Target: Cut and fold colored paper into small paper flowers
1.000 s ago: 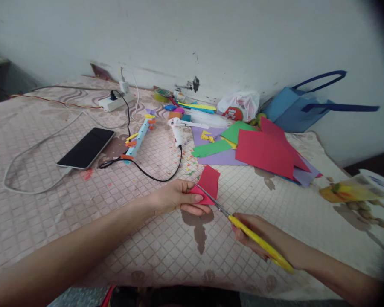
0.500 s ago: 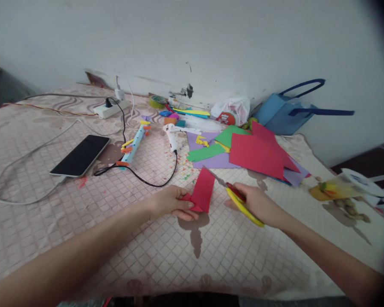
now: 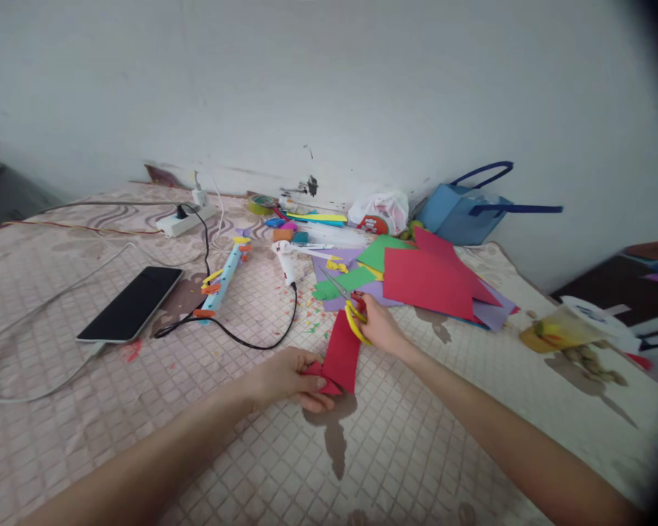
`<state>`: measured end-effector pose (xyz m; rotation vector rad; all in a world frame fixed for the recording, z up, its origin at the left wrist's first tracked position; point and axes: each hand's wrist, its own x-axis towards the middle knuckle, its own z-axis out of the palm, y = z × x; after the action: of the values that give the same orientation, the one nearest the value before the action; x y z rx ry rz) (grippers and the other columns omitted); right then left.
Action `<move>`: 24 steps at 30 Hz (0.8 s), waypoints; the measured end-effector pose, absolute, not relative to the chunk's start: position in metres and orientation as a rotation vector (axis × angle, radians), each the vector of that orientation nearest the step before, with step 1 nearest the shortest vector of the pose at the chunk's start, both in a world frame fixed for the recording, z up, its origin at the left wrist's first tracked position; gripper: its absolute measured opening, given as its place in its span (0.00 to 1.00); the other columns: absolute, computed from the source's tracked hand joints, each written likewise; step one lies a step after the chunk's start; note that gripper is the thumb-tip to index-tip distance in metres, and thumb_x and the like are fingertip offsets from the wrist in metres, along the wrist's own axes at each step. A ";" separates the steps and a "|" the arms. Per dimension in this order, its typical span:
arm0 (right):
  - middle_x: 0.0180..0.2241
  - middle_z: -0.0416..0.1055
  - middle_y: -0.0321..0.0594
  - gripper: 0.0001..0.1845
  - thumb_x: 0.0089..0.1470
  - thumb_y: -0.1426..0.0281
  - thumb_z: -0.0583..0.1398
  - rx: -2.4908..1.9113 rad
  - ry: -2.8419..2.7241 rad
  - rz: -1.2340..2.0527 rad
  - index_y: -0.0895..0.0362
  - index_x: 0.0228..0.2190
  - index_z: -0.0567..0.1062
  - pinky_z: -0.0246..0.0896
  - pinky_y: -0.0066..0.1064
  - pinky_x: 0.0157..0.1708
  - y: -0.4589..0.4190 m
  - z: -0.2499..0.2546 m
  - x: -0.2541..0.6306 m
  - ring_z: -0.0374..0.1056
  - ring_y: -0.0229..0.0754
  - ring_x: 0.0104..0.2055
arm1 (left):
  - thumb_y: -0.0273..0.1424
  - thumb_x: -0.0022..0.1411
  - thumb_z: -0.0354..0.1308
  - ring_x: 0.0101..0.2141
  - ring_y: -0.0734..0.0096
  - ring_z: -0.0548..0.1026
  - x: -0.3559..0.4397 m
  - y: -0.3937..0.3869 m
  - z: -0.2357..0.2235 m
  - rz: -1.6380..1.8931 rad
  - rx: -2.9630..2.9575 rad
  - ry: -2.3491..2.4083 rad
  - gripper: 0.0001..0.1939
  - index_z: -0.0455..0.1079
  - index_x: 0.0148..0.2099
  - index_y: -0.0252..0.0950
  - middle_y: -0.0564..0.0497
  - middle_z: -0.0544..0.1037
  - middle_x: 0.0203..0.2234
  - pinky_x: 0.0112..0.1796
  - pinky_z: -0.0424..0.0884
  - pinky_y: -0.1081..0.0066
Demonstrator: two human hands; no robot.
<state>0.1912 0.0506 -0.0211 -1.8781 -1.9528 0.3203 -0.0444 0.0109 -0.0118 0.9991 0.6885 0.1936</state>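
My left hand [image 3: 293, 378] pinches a folded strip of red paper [image 3: 341, 352] at its lower left corner, a little above the tablecloth. In my right hand [image 3: 376, 321] is a pair of scissors [image 3: 355, 315] with yellow and red handles. The blades point up and left, over a green paper piece [image 3: 343, 283], past the far end of the red strip. Whether the blades touch the green paper I cannot tell. Beyond the hands lies a white glue gun [image 3: 285, 264] with a black cord. Larger red sheets [image 3: 428, 281] overlap purple and green ones to the right.
A tablet [image 3: 131, 303] on a white cable lies at left, near a light blue strip with orange and yellow bits [image 3: 223, 279]. A power strip [image 3: 185, 219] sits behind. At right are a blue bag [image 3: 460, 213] and a tipped plastic cup [image 3: 559, 325] with yellowish contents.
My right hand has moved the scissors forward and left, from beside the red strip to beyond its far end. The left hand keeps its hold. The view has tilted up slightly.
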 end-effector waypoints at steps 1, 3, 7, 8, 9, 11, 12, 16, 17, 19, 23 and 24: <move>0.36 0.71 0.43 0.16 0.47 0.76 0.59 -1.877 -1.947 0.334 0.58 0.40 0.66 0.59 0.30 0.34 0.050 -0.022 0.191 0.68 0.42 0.37 | 0.33 0.47 0.67 0.33 0.72 0.78 -0.044 0.011 -0.011 0.192 1.000 0.693 0.16 0.74 0.39 0.32 0.46 0.80 0.36 0.34 0.71 0.76; 0.36 0.72 0.42 0.16 0.47 0.76 0.59 -1.871 -1.932 0.358 0.57 0.41 0.66 0.59 0.29 0.34 0.050 -0.023 0.192 0.69 0.42 0.36 | 0.33 0.47 0.67 0.33 0.71 0.78 -0.044 0.011 -0.010 0.191 1.001 0.704 0.17 0.74 0.39 0.31 0.45 0.79 0.37 0.34 0.71 0.76; 0.35 0.73 0.40 0.19 0.46 0.78 0.58 -1.856 -1.879 0.388 0.57 0.42 0.66 0.60 0.28 0.33 0.049 -0.024 0.198 0.70 0.40 0.35 | 0.34 0.46 0.67 0.34 0.70 0.78 -0.045 0.012 -0.009 0.211 0.994 0.712 0.18 0.73 0.40 0.30 0.44 0.79 0.38 0.35 0.71 0.75; 0.35 0.73 0.40 0.19 0.46 0.78 0.58 -1.854 -1.865 0.390 0.57 0.42 0.66 0.60 0.27 0.33 0.050 -0.024 0.201 0.70 0.40 0.35 | 0.34 0.46 0.67 0.33 0.70 0.78 -0.045 0.013 -0.010 0.215 0.987 0.707 0.18 0.73 0.40 0.30 0.44 0.79 0.38 0.35 0.71 0.75; 0.35 0.73 0.39 0.18 0.46 0.78 0.58 -1.854 -1.853 0.390 0.57 0.42 0.67 0.60 0.27 0.33 0.050 -0.024 0.203 0.70 0.40 0.35 | 0.33 0.46 0.67 0.33 0.71 0.78 -0.045 0.013 -0.010 0.221 0.981 0.702 0.17 0.73 0.39 0.30 0.44 0.79 0.37 0.35 0.71 0.76; 0.34 0.73 0.39 0.17 0.46 0.77 0.58 -1.855 -1.843 0.390 0.57 0.41 0.67 0.61 0.27 0.32 0.050 -0.024 0.207 0.70 0.40 0.35 | 0.32 0.47 0.67 0.33 0.71 0.78 -0.045 0.013 -0.011 0.225 0.973 0.691 0.16 0.73 0.39 0.30 0.45 0.79 0.36 0.34 0.71 0.77; 0.34 0.73 0.39 0.16 0.46 0.76 0.59 -1.856 -1.843 0.391 0.57 0.40 0.68 0.61 0.27 0.32 0.050 -0.025 0.208 0.70 0.40 0.34 | 0.32 0.48 0.67 0.32 0.72 0.78 -0.046 0.013 -0.011 0.227 0.971 0.688 0.16 0.73 0.39 0.31 0.45 0.79 0.35 0.34 0.71 0.77; 0.32 0.73 0.38 0.13 0.44 0.74 0.61 -1.860 -1.850 0.384 0.57 0.36 0.69 0.61 0.28 0.32 0.048 -0.028 0.205 0.70 0.40 0.33 | 0.32 0.48 0.66 0.33 0.72 0.78 -0.046 0.013 -0.012 0.231 0.973 0.691 0.16 0.73 0.39 0.31 0.45 0.79 0.36 0.33 0.72 0.78; 0.32 0.73 0.38 0.13 0.44 0.74 0.61 -1.859 -1.851 0.380 0.57 0.36 0.69 0.62 0.28 0.32 0.047 -0.029 0.204 0.70 0.40 0.33 | 0.32 0.48 0.66 0.33 0.72 0.78 -0.046 0.013 -0.013 0.231 0.972 0.695 0.16 0.73 0.40 0.31 0.45 0.79 0.37 0.33 0.72 0.78; 0.32 0.74 0.37 0.14 0.44 0.75 0.61 -1.850 -1.851 0.367 0.56 0.37 0.70 0.63 0.28 0.32 0.046 -0.028 0.205 0.71 0.40 0.33 | 0.32 0.48 0.66 0.33 0.72 0.78 -0.046 0.013 -0.014 0.234 0.971 0.709 0.16 0.73 0.40 0.32 0.45 0.79 0.37 0.34 0.72 0.77; 0.34 0.76 0.39 0.19 0.45 0.74 0.61 -1.896 -1.776 0.252 0.54 0.42 0.70 0.64 0.29 0.33 0.060 -0.015 0.230 0.72 0.41 0.34 | 0.32 0.47 0.67 0.33 0.70 0.79 -0.045 0.013 -0.014 0.253 0.977 0.730 0.16 0.73 0.39 0.32 0.46 0.80 0.34 0.35 0.73 0.74; 0.35 0.76 0.40 0.20 0.45 0.73 0.61 -1.927 -1.737 0.203 0.55 0.42 0.70 0.65 0.30 0.34 0.068 -0.009 0.243 0.72 0.43 0.35 | 0.33 0.48 0.67 0.33 0.69 0.79 -0.045 0.013 -0.013 0.261 0.986 0.734 0.16 0.73 0.39 0.32 0.46 0.80 0.34 0.35 0.73 0.74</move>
<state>0.2427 0.0678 -0.0086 -1.9269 -1.7373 0.2030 -0.0450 0.0134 -0.0135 0.9862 0.7340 0.2612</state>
